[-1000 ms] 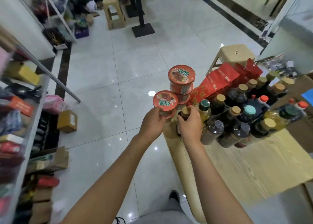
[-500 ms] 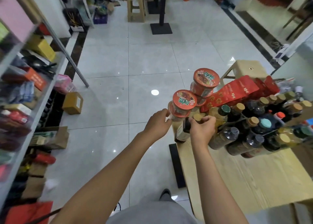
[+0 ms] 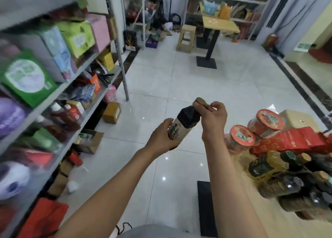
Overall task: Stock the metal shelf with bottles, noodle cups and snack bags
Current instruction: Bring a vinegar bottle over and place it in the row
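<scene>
A dark sauce bottle with a white label and a tan cap hangs tilted in the air over the floor, between the shelf and the table. My left hand grips its lower body. My right hand holds its neck and cap. The metal shelf runs along the left, packed with boxes, bags and bottles. On the wooden table at the right stand red-lidded noodle cups, red snack bags and several bottles.
A cardboard box and an open carton sit on the tiled floor by the shelf. A red bag lies at the lower left. Farther back stand a wooden stool and a small pedestal table.
The bottle has been lifted off the table and carried left, with both hands now on it. My left hand let go of the noodle cup. My view swung toward the shelf.
</scene>
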Motion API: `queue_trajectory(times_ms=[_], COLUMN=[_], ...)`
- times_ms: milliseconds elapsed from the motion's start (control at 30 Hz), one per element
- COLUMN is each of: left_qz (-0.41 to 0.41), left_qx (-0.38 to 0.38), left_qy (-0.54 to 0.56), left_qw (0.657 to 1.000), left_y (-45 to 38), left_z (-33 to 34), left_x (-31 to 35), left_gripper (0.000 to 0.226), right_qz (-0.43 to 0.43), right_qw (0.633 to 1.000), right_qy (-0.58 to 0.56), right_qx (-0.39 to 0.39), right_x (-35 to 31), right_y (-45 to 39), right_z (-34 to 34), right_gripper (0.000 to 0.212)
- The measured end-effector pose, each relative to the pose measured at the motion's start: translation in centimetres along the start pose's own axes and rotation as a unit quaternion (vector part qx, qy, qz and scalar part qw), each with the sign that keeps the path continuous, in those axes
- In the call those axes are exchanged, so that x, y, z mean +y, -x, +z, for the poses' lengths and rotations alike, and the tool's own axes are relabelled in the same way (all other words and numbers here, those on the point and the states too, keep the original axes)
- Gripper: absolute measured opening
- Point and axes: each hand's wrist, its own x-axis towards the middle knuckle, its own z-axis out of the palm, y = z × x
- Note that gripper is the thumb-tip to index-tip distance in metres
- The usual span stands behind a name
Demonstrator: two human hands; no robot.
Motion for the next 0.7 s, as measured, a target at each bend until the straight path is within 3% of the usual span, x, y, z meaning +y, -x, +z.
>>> queue_trajectory(times_ms=[67, 233, 333, 500, 700], left_qz=[-0.003, -0.019, -0.033, -0.054, -0.09], left_qx=[0.057, 0.222, 0.33, 0.476, 0.594], left_qy=[-0.002, -0.046, -0.071, -0.069, -0.121], left_qw=[0.998, 0.974, 0.941, 0.875, 0.79], left_y=[0.9, 5.0, 8.3, 13.4, 18.1], left_z=[-3.9, -13.9, -19.6, -27.5, -36.3], left_x=[-0.7, -3.2, -4.3, -5.7, -4.8], left_gripper=[0.055, 0.057, 0.058, 0.06, 0.053], right_qz=[-0.003, -0.034, -0.061, -0.11, -0.08], right_qw=[0.999, 0.978, 0.946, 0.898, 0.824], right_qy=[-0.022, -0.04, -0.056, -0.024, -0.122], right_qx=[-0.048, -0.2, -0.312, -0.426, -0.548], right_x=[-0.7, -1.2, -1.4, -1.9, -4.8], right_y=[1.7, 7.7, 12.1, 19.4, 25.0], right_z=[4.2, 15.2, 21.8, 31.6, 40.6], right_gripper=[0.044, 0.042, 0.041, 0.035, 0.025])
